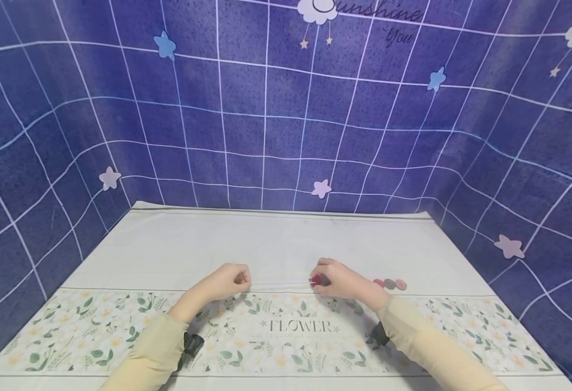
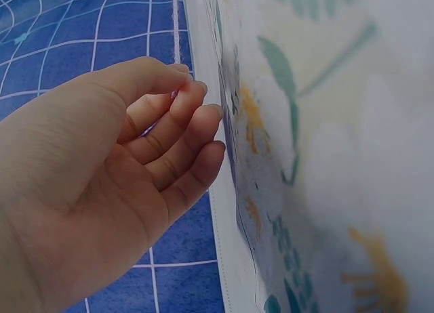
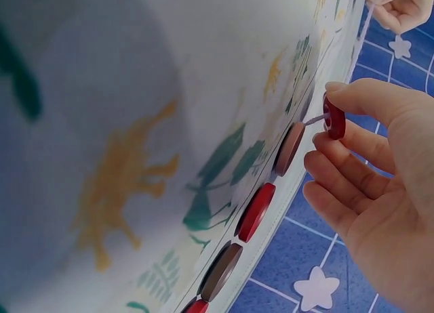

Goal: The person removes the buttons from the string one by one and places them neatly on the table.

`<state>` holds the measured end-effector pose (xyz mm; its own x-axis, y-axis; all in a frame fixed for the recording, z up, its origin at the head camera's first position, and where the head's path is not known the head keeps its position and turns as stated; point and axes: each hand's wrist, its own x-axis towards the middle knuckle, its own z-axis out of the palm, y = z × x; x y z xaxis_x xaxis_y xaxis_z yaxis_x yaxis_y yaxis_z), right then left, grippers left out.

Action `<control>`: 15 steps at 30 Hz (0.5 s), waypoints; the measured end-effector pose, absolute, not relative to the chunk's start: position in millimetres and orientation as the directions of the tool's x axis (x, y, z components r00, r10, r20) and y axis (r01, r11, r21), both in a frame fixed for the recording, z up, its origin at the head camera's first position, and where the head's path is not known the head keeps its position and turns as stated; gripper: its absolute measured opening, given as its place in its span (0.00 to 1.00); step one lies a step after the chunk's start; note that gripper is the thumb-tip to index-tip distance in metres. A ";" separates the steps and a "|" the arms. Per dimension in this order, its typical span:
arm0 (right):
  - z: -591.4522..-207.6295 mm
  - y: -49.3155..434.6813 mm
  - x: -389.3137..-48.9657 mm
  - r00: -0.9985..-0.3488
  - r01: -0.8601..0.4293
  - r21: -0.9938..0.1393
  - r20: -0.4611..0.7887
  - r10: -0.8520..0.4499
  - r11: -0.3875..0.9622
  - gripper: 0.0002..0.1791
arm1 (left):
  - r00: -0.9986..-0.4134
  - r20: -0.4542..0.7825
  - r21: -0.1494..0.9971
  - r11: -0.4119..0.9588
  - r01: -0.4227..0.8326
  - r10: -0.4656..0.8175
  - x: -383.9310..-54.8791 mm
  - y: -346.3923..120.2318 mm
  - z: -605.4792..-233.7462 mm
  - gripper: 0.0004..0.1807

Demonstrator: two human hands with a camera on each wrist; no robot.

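Note:
My left hand (image 1: pixel 224 281) pinches a thin pale cord (image 2: pixel 176 28) between thumb and forefinger, its other fingers loosely bent. The cord (image 1: pixel 281 283) stretches across the white part of the cloth to my right hand (image 1: pixel 342 279). There, thumb and forefinger pinch a round red button (image 3: pixel 336 118) on edge. A short end of cord (image 3: pixel 315 120) pokes out of the button's face. Close by my right fingertips a brown button (image 3: pixel 290 149) lies on the cloth. Behind that hand lie a red button (image 1: pixel 379 283), a brown one (image 1: pixel 389 284) and a pinkish-red one (image 1: pixel 401 284) in a row.
A white cloth (image 1: pixel 276 239) with a printed flower band (image 1: pixel 291 347) covers the table. Blue curtains (image 1: pixel 242 130) with white grid lines and stars stand behind and on both sides. A dark wrist device (image 1: pixel 193 343) sits under the left sleeve.

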<state>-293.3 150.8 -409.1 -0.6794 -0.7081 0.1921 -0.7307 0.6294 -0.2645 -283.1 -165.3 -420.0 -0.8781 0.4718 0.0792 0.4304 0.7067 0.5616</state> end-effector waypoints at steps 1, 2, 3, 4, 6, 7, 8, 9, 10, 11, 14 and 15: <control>-409.2 151.3 -293.4 -0.680 -0.730 -0.262 0.194 -0.707 0.631 0.13 | -0.879 0.079 0.563 0.707 0.429 0.470 -283.0 -165.1 -419.8 0.03; -409.4 151.7 -293.5 -0.678 -0.732 -0.259 0.196 -0.708 0.630 0.13 | -0.879 0.080 0.562 0.707 0.429 0.470 -282.9 -165.0 -419.8 0.03; -409.2 152.0 -293.5 -0.678 -0.733 -0.257 0.198 -0.708 0.630 0.13 | -0.879 0.081 0.564 0.706 0.429 0.470 -282.8 -164.8 -419.7 0.03; -409.1 152.5 -293.3 -0.675 -0.736 -0.253 0.202 -0.709 0.628 0.13 | -0.879 0.080 0.564 0.706 0.428 0.469 -282.8 -164.7 -419.7 0.03; -409.4 153.4 -293.3 -0.675 -0.736 -0.246 0.203 -0.709 0.631 0.13 | -0.882 0.076 0.567 0.707 0.422 0.466 -282.8 -164.2 -419.8 0.03; -409.4 153.9 -293.2 -0.681 -0.731 -0.245 0.199 -0.705 0.637 0.13 | -0.882 0.075 0.566 0.708 0.423 0.466 -282.9 -164.1 -419.9 0.03; -409.6 154.2 -293.1 -0.683 -0.729 -0.245 0.198 -0.703 0.639 0.14 | -0.881 0.076 0.565 0.707 0.424 0.467 -283.1 -164.0 -420.1 0.03; -409.7 154.6 -293.0 -0.686 -0.726 -0.246 0.196 -0.701 0.642 0.14 | -0.881 0.075 0.565 0.707 0.424 0.468 -283.3 -163.9 -420.2 0.03; -409.9 154.9 -292.9 -0.689 -0.723 -0.247 0.194 -0.698 0.645 0.14 | -0.880 0.074 0.564 0.709 0.425 0.468 -283.4 -163.9 -420.4 0.03; -410.0 155.0 -292.8 -0.694 -0.718 -0.249 0.190 -0.694 0.649 0.14 | -0.880 0.075 0.565 0.707 0.425 0.469 -283.6 -163.8 -420.6 0.03; -410.5 155.5 -292.2 -0.696 -0.716 -0.255 0.189 -0.693 0.650 0.14 | -0.880 0.076 0.560 0.710 0.426 0.469 -283.6 -163.5 -420.7 0.03; -410.6 155.6 -291.9 -0.697 -0.715 -0.257 0.187 -0.693 0.650 0.14 | -0.880 0.075 0.558 0.712 0.426 0.468 -283.4 -163.3 -420.7 0.04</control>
<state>-291.9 155.6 -410.6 -0.6966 -0.6926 0.1874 -0.7153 0.6498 -0.2573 -283.4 -163.3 -420.7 -0.8804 0.4683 0.0752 0.4264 0.7119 0.5580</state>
